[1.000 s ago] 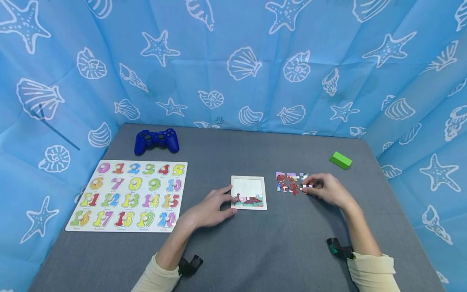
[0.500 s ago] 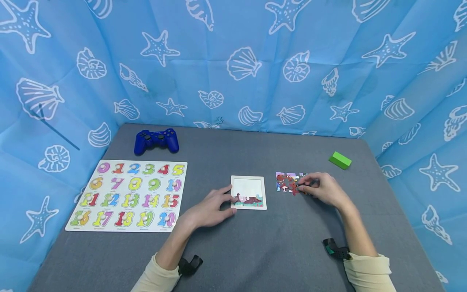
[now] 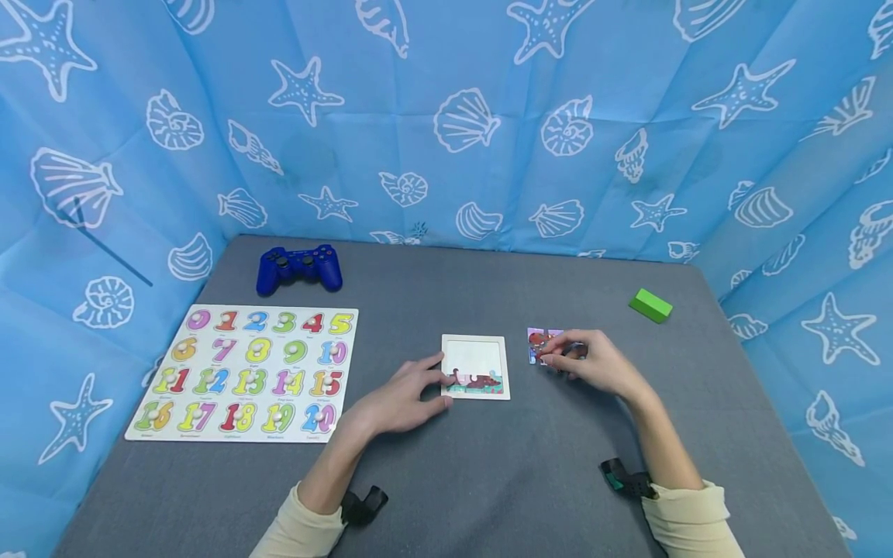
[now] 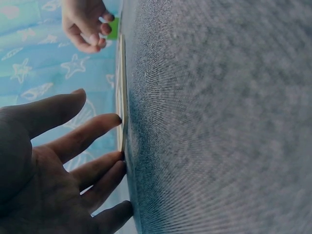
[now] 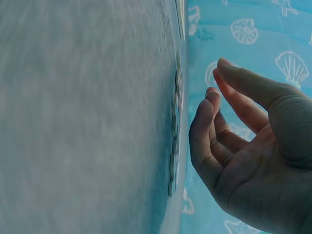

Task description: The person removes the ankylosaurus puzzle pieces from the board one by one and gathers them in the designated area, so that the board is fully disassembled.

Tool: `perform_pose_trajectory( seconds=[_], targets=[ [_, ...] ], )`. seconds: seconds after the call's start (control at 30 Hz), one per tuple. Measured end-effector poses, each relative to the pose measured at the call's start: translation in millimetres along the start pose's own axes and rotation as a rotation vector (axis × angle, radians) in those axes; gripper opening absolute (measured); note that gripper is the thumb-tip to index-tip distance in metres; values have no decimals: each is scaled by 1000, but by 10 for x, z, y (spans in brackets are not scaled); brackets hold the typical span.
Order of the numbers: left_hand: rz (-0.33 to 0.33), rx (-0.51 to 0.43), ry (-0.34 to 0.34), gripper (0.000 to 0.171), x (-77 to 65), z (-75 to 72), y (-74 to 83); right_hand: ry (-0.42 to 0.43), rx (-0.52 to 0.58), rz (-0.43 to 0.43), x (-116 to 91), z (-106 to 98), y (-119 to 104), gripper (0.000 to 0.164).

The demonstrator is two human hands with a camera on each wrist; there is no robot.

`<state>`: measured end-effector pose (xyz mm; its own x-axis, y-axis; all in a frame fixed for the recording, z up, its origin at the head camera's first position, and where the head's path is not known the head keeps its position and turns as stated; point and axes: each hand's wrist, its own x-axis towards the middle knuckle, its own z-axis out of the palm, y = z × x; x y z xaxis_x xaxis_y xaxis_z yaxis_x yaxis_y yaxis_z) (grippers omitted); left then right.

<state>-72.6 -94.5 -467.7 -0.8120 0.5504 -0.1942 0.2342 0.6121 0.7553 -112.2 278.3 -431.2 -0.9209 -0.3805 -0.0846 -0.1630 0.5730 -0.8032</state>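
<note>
A small square puzzle tray (image 3: 481,339) lies mid-table, with brown-and-green picture pieces (image 3: 481,383) along its bottom row and a bare white upper part. My left hand (image 3: 405,400) touches the tray's left side with fairly straight fingers; in the left wrist view, fingertips meet the tray's edge (image 4: 125,97). To the right, loose jigsaw pieces (image 3: 536,338) lie grouped on the cloth, partly covered by my right hand (image 3: 596,363). In the right wrist view this hand (image 5: 258,146) hovers beside the pieces (image 5: 174,112), fingers loosely bent, thumb near the index fingertip, nothing seen between them.
A number peg board (image 3: 240,376) lies at the left, with a blue game controller (image 3: 300,269) behind it. The green block (image 3: 651,306) sits at the back right. A blue shell-patterned curtain (image 3: 446,186) rises behind the grey table.
My right hand has moved left across the loose pieces and now covers more of them, its fingers over their middle. The left hand and the tray have stayed put.
</note>
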Motion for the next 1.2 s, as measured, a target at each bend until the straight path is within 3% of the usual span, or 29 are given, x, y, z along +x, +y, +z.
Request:
perform_pose_trajectory(
  seconds=[0.2,0.4,0.63,0.87,1.2],
  targets=[
    [-37,-13,-8,43,-94,-120,294,-35,45,-30,83,146,-72,11],
    [-48,77,32,44,-90,-85,350,-96,83,-39,195,318,-206,16],
    [-31,107,78,50,-125,-27,399,-192,100,-60,327,527,-392,17],
    [8,161,68,56,-215,117,581,-281,113,-119,432,670,-525,19],
    [26,309,-40,74,-318,406,793,-373,28,-114,600,798,-616,16]
  ],
)
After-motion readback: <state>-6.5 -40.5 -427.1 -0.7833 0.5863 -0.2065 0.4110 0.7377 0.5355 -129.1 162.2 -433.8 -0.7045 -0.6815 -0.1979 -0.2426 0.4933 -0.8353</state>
